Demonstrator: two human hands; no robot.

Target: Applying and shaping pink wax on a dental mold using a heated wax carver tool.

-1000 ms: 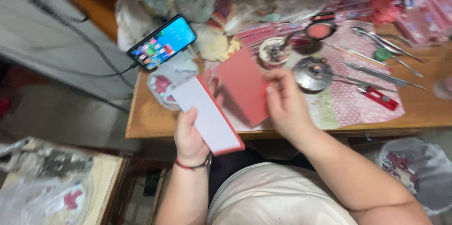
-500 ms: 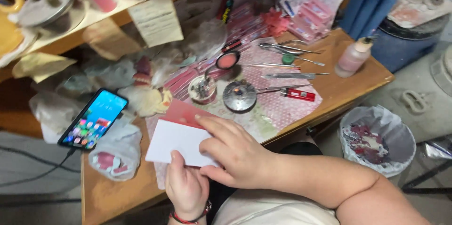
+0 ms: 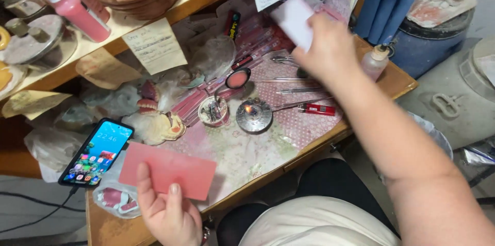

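The pink sheet [image 3: 167, 170], a flat rectangle that looks like wax, sits low in the view at about 7 o'clock, lying over the near edge of the wooden table [image 3: 111, 225], and your left hand [image 3: 167, 215] has it pinched from below, thumb on top and fingers underneath. At 10 o'clock from that sheet, just beside its left end, lies a smartphone [image 3: 97, 152] with its screen lit and a cable running off its lower corner. Your right hand [image 3: 327, 50] is up at about 1 o'clock, well apart from the left, closed on a white rectangular block [image 3: 295, 15] that you hold above the back of the table; the block is blurred, so you cannot tell its material. Below that hand, at 6 o'clock from it, a red lighter [image 3: 316, 109] lies on the patterned cloth [image 3: 242, 153], and several metal instruments [image 3: 294, 90] lie between the lighter and your hand. At 9 o'clock from the lighter stands a small round burner [image 3: 253, 115] with a flame showing, and just to its left a little glass cup [image 3: 213, 110]. A set of denture models [image 3: 149, 103] rests at 12 o'clock from the sheet. A small plastic bottle [image 3: 374, 62] stands at 3 o'clock from your right hand, near the table's far corner.
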